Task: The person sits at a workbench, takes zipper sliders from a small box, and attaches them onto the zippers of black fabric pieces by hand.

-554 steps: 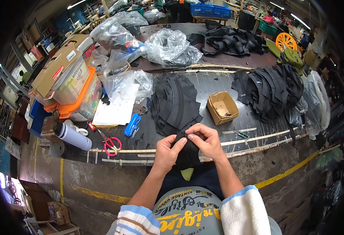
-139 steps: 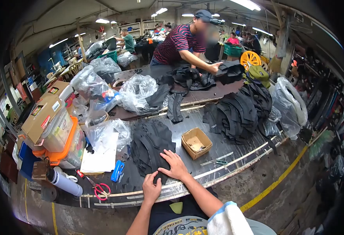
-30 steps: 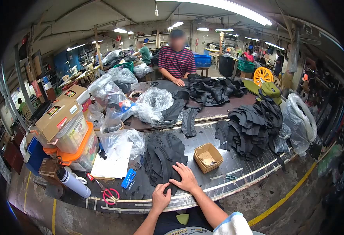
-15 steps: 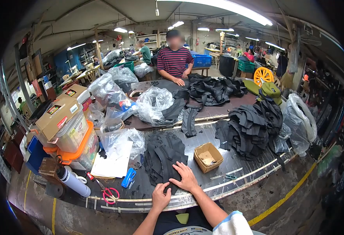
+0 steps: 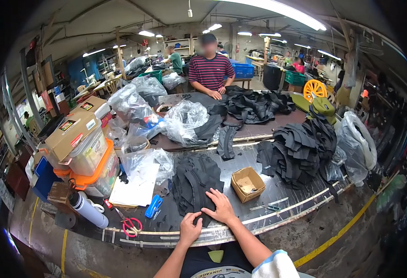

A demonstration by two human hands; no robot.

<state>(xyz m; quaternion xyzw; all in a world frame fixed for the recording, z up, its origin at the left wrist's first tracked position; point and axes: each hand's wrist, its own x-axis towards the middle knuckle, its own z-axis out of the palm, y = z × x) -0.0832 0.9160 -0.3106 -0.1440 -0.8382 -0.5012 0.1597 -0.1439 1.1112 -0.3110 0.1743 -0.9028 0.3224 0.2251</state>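
A loose stack of black fabric pieces (image 5: 195, 178) lies on the dark worktable in front of me, with a curved strip running down its top. At the near end of the stack, my left hand (image 5: 191, 229) has its fingers curled and its thumb against the edge of a black fabric piece. My right hand (image 5: 220, 208) lies on the lower right part of the stack, fingers stretched out and apart. Both hands are close together, almost touching. To the right of the stack stands an open cardboard box (image 5: 248, 185) with small items inside.
On the left are red-handled scissors (image 5: 132, 227), a blue stapler-like tool (image 5: 154, 206), papers (image 5: 136, 187), a bottle (image 5: 88, 211) and plastic bins (image 5: 97, 171). Black pieces are piled (image 5: 296, 155) at right. Across the table stands a person in a striped shirt (image 5: 211, 72).
The view has shifted slightly. My hands stay at the near end of the black stack, with little movement of the fingers. The person opposite stands with hands still near the table.
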